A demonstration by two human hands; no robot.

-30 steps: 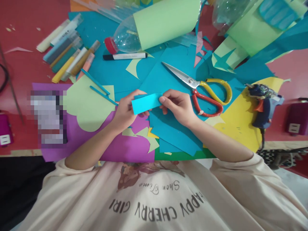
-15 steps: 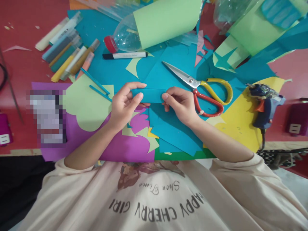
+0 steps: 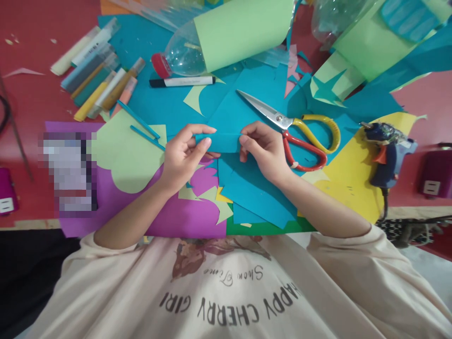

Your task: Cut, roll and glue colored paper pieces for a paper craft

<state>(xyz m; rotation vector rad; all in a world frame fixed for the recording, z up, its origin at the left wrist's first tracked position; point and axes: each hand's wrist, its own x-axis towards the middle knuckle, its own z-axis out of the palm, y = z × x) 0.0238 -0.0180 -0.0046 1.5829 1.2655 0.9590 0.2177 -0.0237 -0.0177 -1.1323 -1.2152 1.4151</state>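
A narrow strip of blue paper (image 3: 226, 142) is stretched level between my two hands, above the blue sheets. My left hand (image 3: 185, 153) pinches its left end, with the thumb on the near face and the fingers behind. The right end sits between the thumb and bent fingers of my right hand (image 3: 263, 149). Just right of that hand lie scissors (image 3: 282, 121) with one yellow and one red handle, their blades parted only slightly if at all. Left of my left hand is a light green cut-out paper (image 3: 130, 155) with thin blue strips (image 3: 141, 122) on it.
Beyond my hands lie a capped plastic bottle wrapped in green paper (image 3: 243, 35) and a black-and-white marker (image 3: 183, 81). Several markers (image 3: 102, 70) are grouped at the upper left. A glue gun (image 3: 388, 153) rests on yellow paper at the right; a blurred-out phone-like object (image 3: 70, 172) is at the left.
The strip has tilted slightly and sits a little lower between my hands. Both hands keep their pinch on it. The surrounding things shift slightly left in view together.
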